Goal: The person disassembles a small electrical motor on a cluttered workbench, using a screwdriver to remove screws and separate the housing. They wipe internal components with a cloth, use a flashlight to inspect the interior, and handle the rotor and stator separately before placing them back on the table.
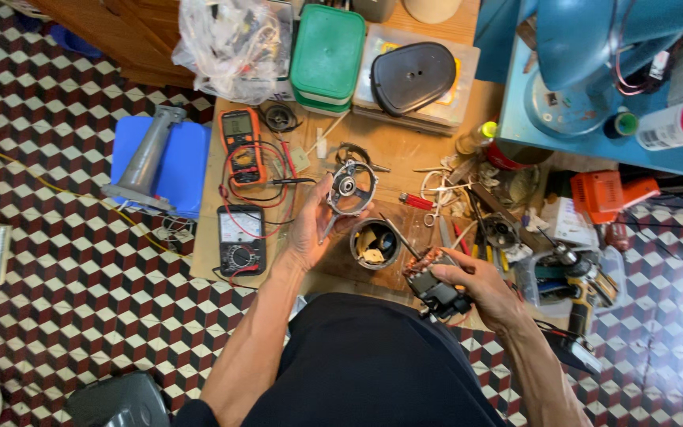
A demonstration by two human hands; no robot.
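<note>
My left hand (310,229) holds a round grey metal motor end cover (351,187) with a bearing in its middle, lifted above the wooden board (397,146). My right hand (480,289) grips a motor core with copper windings (430,273) and a dark body, low near my lap. Between the two hands stands a small round tin (375,243) with scraps inside.
An orange multimeter (240,145) and a black analog meter (241,239) with red leads lie left of the hands. Pliers, screwdrivers and loose parts crowd the right (468,213). A green-lidded box (327,54), a plastic bag (227,43), a blue stool (164,162) and a drill (583,289) surround the board.
</note>
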